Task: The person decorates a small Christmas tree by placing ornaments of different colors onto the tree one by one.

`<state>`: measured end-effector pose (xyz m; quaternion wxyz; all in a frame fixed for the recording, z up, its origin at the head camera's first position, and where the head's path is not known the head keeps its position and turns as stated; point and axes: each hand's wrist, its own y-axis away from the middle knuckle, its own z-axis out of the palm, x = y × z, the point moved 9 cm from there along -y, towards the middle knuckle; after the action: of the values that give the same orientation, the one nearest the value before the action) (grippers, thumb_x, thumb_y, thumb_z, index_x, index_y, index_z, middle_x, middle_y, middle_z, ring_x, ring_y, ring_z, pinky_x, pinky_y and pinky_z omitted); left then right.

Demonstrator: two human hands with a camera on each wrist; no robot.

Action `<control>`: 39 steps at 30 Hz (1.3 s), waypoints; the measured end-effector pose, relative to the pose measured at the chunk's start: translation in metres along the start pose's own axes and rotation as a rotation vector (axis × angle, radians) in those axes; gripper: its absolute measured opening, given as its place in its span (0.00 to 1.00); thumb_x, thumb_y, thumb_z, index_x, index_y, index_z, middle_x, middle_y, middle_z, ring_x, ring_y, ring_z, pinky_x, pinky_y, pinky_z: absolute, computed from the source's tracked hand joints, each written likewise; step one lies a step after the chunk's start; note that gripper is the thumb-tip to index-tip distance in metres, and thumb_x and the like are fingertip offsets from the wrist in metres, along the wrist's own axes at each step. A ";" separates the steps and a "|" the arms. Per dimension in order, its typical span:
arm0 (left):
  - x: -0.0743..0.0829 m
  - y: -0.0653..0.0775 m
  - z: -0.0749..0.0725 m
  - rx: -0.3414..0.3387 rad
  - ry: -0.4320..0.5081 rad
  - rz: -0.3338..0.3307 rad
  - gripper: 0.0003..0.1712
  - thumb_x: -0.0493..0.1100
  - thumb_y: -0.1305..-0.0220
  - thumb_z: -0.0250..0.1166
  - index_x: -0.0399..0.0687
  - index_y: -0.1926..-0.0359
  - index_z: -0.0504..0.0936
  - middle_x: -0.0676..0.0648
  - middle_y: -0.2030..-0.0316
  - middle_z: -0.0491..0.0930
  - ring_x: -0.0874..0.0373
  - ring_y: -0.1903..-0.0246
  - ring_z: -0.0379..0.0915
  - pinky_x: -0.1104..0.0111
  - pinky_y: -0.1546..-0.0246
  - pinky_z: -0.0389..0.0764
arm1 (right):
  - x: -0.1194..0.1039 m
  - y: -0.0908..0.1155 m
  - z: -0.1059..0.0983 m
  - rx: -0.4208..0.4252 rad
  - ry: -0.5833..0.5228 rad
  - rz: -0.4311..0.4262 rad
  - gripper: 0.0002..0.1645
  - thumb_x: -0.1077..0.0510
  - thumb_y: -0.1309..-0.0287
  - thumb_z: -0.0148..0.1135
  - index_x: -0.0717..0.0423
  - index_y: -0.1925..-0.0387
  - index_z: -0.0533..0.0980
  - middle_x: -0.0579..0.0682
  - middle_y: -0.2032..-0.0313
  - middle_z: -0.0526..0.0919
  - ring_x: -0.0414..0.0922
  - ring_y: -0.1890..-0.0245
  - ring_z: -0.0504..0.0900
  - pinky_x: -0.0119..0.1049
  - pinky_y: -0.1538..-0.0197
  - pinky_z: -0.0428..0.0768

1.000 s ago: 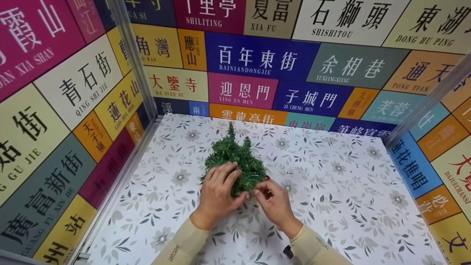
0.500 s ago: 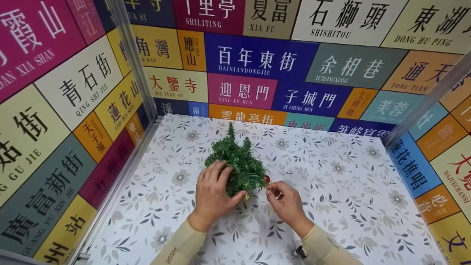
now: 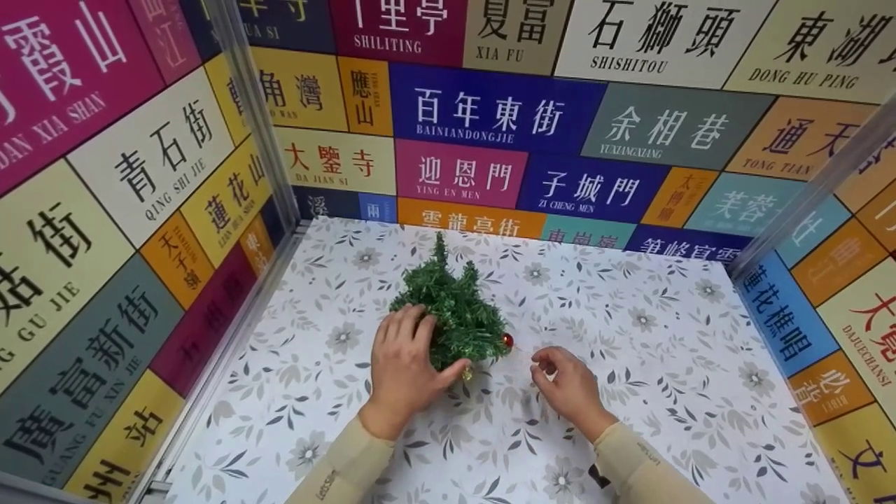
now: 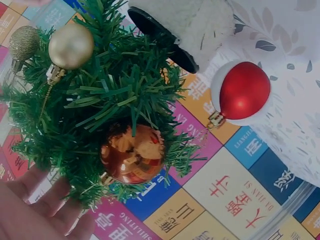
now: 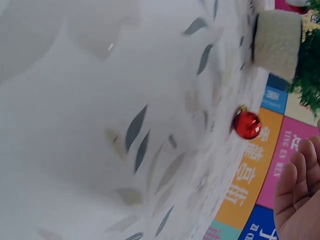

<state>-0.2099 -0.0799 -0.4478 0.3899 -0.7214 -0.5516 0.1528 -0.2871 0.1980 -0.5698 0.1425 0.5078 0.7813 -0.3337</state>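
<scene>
A small green artificial Christmas tree (image 3: 455, 308) stands on the table in the head view. Its pale pot (image 5: 277, 45) shows in the right wrist view. My left hand (image 3: 406, 360) rests against the tree's left side, fingers among the branches, thumb beside a gold ornament (image 3: 467, 374). Gold baubles (image 4: 71, 46) and a shiny copper bauble (image 4: 132, 155) sit among the branches in the left wrist view. A red bauble (image 3: 507, 340) is at the tree's right edge. My right hand (image 3: 570, 385) is apart to its right, fingers loosely bent, with nothing visible in them.
The table (image 3: 651, 392) has a white cloth with grey leaves and flowers. Panels of coloured signs (image 3: 497, 105) wall it in at the back and both sides, with metal posts (image 3: 262, 112) at the corners. A red bauble (image 4: 245, 90) shows beside the pot in the left wrist view.
My right hand has drawn away from the tree to the right, and the red bauble there is in plainer view. My left hand has shifted slightly left, still against the branches.
</scene>
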 end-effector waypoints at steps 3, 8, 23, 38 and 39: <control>0.000 0.000 0.002 -0.020 -0.016 -0.001 0.48 0.76 0.54 0.68 0.40 0.48 0.80 0.38 0.43 0.76 0.41 0.41 0.70 0.50 0.35 0.63 | 0.014 -0.003 0.004 -0.032 0.035 0.049 0.07 0.57 0.41 0.67 0.47 0.60 0.81 0.38 0.68 0.78 0.42 0.68 0.78 0.40 0.66 0.77; -0.002 0.001 0.002 -0.023 -0.020 0.002 0.47 0.76 0.53 0.67 0.41 0.49 0.80 0.38 0.43 0.76 0.42 0.42 0.70 0.50 0.35 0.64 | 0.031 -0.011 0.018 -0.130 0.053 0.109 0.10 0.54 0.38 0.65 0.47 0.55 0.80 0.41 0.64 0.79 0.41 0.64 0.78 0.43 0.61 0.78; -0.002 0.003 0.005 -0.034 -0.001 -0.006 0.46 0.75 0.54 0.70 0.41 0.48 0.80 0.39 0.43 0.75 0.42 0.41 0.69 0.50 0.35 0.63 | 0.039 -0.049 0.066 -0.266 0.050 0.064 0.24 0.53 0.38 0.67 0.44 0.40 0.75 0.43 0.48 0.78 0.41 0.57 0.81 0.45 0.52 0.79; -0.006 0.004 0.004 -0.048 -0.024 0.021 0.46 0.77 0.50 0.64 0.43 0.48 0.80 0.40 0.41 0.75 0.43 0.39 0.68 0.51 0.35 0.62 | 0.031 -0.059 0.079 -0.239 0.107 -0.081 0.22 0.59 0.43 0.69 0.46 0.45 0.78 0.45 0.52 0.80 0.45 0.55 0.82 0.46 0.52 0.80; -0.006 0.004 0.004 -0.048 -0.026 0.025 0.46 0.77 0.49 0.64 0.43 0.48 0.80 0.40 0.41 0.75 0.43 0.39 0.68 0.50 0.35 0.62 | 0.031 -0.059 0.079 -0.233 0.101 -0.078 0.22 0.59 0.43 0.69 0.46 0.46 0.79 0.44 0.53 0.81 0.45 0.55 0.82 0.46 0.52 0.80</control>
<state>-0.2120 -0.0841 -0.4543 0.3633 -0.7352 -0.5512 0.1538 -0.3625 0.1520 -0.6231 0.1478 0.4733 0.8401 -0.2201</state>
